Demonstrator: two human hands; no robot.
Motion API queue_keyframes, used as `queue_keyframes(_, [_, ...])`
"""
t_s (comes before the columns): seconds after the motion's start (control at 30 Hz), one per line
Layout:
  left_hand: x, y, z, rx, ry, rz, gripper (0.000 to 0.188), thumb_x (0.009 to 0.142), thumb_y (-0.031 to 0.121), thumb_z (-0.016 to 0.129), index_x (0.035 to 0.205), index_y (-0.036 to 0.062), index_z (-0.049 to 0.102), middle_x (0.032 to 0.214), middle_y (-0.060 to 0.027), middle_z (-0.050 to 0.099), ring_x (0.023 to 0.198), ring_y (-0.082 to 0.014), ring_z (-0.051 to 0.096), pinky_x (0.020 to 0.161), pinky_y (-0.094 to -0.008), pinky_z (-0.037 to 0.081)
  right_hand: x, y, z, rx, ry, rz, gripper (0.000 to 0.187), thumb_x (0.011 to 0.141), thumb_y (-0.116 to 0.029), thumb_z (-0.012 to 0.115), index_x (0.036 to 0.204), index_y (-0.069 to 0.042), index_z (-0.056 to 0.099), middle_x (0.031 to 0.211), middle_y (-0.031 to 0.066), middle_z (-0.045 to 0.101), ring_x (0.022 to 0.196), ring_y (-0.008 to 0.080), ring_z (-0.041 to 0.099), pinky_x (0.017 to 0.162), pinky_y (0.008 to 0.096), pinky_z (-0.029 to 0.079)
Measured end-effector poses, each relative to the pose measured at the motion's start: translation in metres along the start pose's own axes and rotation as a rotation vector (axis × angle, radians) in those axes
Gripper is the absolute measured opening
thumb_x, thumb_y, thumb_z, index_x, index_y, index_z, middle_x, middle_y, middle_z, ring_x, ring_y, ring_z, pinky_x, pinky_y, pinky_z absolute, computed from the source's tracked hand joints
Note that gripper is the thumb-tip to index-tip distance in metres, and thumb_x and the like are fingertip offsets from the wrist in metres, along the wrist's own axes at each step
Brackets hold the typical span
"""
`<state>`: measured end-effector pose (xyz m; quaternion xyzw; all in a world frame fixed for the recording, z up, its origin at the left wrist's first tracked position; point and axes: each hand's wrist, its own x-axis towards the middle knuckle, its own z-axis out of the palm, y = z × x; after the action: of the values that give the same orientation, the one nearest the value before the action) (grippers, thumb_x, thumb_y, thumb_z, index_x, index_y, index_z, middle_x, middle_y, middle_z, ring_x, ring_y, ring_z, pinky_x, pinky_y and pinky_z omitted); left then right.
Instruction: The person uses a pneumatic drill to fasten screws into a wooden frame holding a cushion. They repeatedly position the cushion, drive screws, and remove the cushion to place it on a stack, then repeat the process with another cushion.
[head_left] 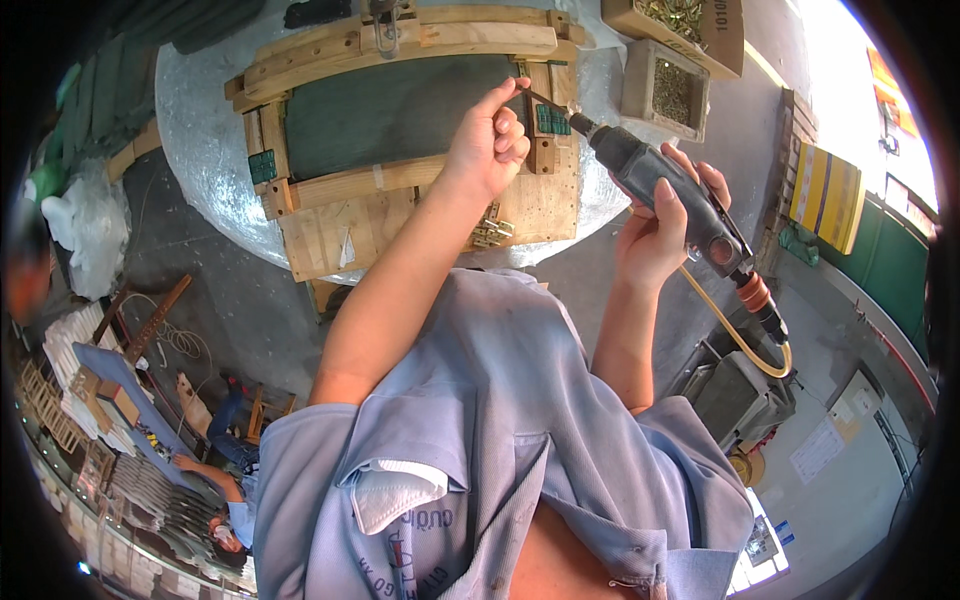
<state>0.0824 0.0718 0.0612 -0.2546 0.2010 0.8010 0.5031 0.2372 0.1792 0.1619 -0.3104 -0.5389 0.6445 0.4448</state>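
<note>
My right hand [655,225] wraps round a black air-powered driver [690,205], fed by a yellowish hose [735,335]. A long thin bit [548,101] reaches from its nose toward the upper left. At the far end of that bit, my left hand [487,145] pinches with thumb and forefinger; whatever sits between the fingertips is too small to make out. Both hands are above the right side of a wooden frame [360,187] around a dark green panel [390,115]. Green slotted pieces [552,119] sit at the frame's side.
Beneath the frame is a wooden board [370,235] with a small heap of brass-coloured parts [492,230]. Two boxes of small metal pieces, one cardboard [715,40] and one grey [640,85], stand at the far right. At lower left, another person [240,510] works by a blue bench [130,400].
</note>
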Motion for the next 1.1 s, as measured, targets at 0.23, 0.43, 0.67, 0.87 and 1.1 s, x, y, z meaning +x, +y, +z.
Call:
queue_keyframes(0.23, [-0.004, -0.014, 0.018, -0.010, 0.095, 0.012, 0.021, 0.108, 0.027, 0.070, 0.122, 0.0104, 0.070, 0.058, 0.0074, 0.043, 0.045, -0.0065, 0.030, 0.045, -0.0267, 0.024, -0.008, 0.016, -0.005, -0.022, -0.019, -0.114, 0.056, 0.090, 0.001, 0.068, 0.140, -0.009, 0.046, 0.130, 0.0284, 0.069, 0.110, 0.0269, 0.071, 0.087, 0.0280, 0.061])
queue_keyframes(0.43, [0.037, -0.006, -0.033, 1.397, 0.205, 0.699, 0.025, 0.108, 0.032, 0.067, 0.115, 0.0110, 0.078, 0.072, -0.0041, 0.071, 0.055, -0.0211, 0.060, 0.055, -0.0357, 0.047, 0.009, 0.025, 0.004, -0.092, -0.017, -0.104, 0.061, 0.085, 0.002, 0.079, 0.135, -0.007, 0.047, 0.129, 0.0262, 0.069, 0.120, 0.0315, 0.069, 0.109, 0.0465, 0.056])
queue_keyframes(0.67, [0.067, 0.019, -0.014, 1.983, 0.448, 0.642, 0.036, 0.101, 0.044, 0.072, 0.108, 0.0107, 0.081, 0.087, -0.0160, 0.080, 0.087, -0.0417, 0.078, 0.078, -0.0491, 0.062, 0.037, 0.050, 0.009, -0.322, -0.134, -0.191, 0.060, 0.085, -0.008, 0.088, 0.132, -0.003, 0.052, 0.126, 0.0223, 0.071, 0.115, 0.0276, 0.071, 0.106, 0.0426, 0.058])
queue_keyframes(0.87, [0.085, 0.025, 0.009, 1.976, 0.601, 0.341, 0.048, 0.093, 0.053, 0.079, 0.107, 0.0073, 0.081, 0.105, -0.0159, 0.081, 0.102, -0.0343, 0.079, 0.083, -0.0477, 0.064, 0.044, 0.063, 0.015, -0.432, -0.192, -0.229, 0.057, 0.083, -0.010, 0.090, 0.128, -0.001, 0.055, 0.122, 0.0178, 0.072, 0.112, 0.0243, 0.071, 0.104, 0.0392, 0.058])
queue_keyframes(1.1, [0.090, 0.022, 0.015, 1.985, 0.688, 0.270, 0.052, 0.088, 0.059, 0.080, 0.106, 0.0099, 0.082, 0.107, -0.0128, 0.082, 0.102, -0.0336, 0.079, 0.085, -0.0459, 0.064, 0.045, 0.069, 0.024, -0.419, -0.211, -0.195, 0.055, 0.081, -0.007, 0.089, 0.126, -0.001, 0.059, 0.121, 0.0154, 0.072, 0.111, 0.0231, 0.070, 0.103, 0.0378, 0.057])
